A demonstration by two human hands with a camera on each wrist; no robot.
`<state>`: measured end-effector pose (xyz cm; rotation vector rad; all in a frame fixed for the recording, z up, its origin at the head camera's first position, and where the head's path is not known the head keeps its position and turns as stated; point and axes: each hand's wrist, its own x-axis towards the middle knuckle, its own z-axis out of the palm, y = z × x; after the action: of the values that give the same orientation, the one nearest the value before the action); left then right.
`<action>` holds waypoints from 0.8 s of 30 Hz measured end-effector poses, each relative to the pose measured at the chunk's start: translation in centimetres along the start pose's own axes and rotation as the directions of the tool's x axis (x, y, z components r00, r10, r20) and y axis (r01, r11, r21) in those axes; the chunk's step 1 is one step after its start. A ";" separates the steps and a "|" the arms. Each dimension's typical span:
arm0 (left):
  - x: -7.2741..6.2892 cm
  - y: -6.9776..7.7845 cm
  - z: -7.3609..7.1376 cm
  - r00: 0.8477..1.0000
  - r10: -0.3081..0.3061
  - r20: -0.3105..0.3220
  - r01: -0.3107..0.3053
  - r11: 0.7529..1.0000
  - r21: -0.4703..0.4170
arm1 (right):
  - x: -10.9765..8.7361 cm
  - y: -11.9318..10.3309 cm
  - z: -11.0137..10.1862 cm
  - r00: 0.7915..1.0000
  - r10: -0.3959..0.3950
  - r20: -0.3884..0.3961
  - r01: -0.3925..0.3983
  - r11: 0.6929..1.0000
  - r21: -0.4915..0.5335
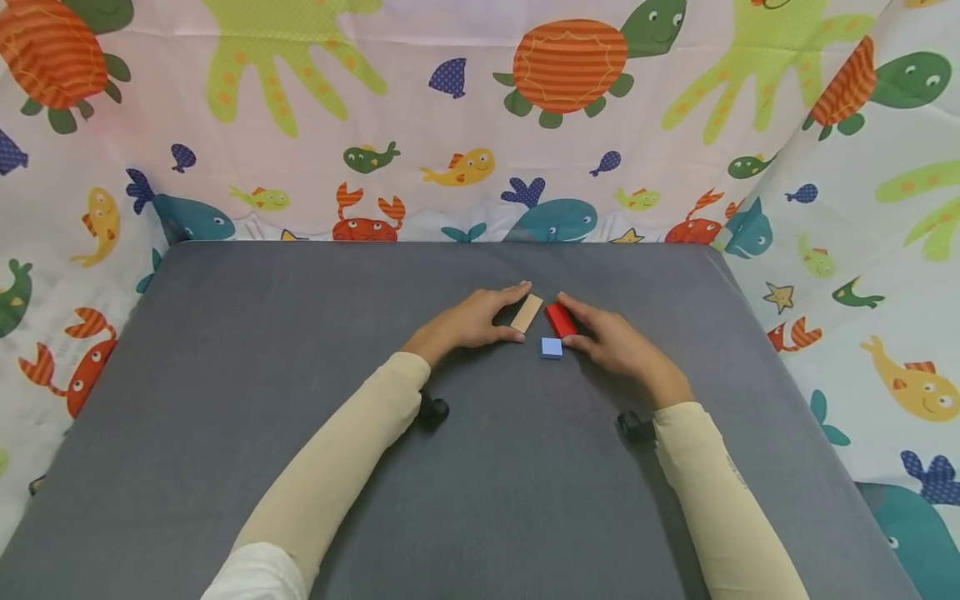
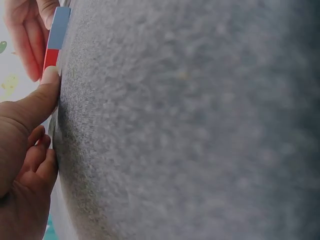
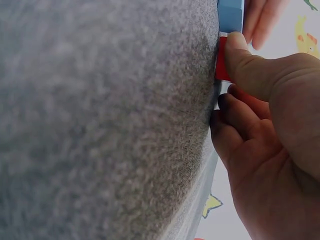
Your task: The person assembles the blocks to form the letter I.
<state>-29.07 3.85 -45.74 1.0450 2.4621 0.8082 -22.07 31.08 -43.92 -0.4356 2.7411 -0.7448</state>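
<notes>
Near the far side of the grey table, my left hand (image 1: 476, 317) pinches a tan wooden block (image 1: 527, 313) by its ends, thumb at the near end and index finger at the far end. Facing it, my right hand (image 1: 618, 342) holds a red block (image 1: 560, 320) the same way. A small light-blue block (image 1: 552, 348) lies just in front of the red one, close to the right thumb. In the right wrist view, the thumb presses against the red block (image 3: 222, 60), beside the blue block (image 3: 230, 16). The left wrist view hides the tan block behind the thumb.
The grey cloth-covered table (image 1: 300, 375) ends at a back edge a short way beyond the hands. A curtain (image 1: 300, 175) printed with sea animals hangs behind it and along the sides. Dark wrist cameras sit under the left sleeve (image 1: 360, 450) and beside the right sleeve (image 1: 712, 483).
</notes>
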 end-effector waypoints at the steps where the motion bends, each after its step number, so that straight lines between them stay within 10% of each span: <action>1: 0.2 0.0 0.0 1.000 -0.001 0.007 0.001 1.000 0.003 | 0.0 0.0 0.0 1.000 0.003 0.000 -0.003 1.000 0.000; 24: 0.4 -0.2 -0.3 1.000 -0.007 -0.024 0.007 1.000 0.024 | -0.1 0.5 0.3 0.996 -0.011 -0.087 0.014 0.999 0.031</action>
<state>-29.58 3.90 -45.72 1.0405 2.5001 0.7957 -22.03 31.40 -44.43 -0.4236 2.8049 -0.8276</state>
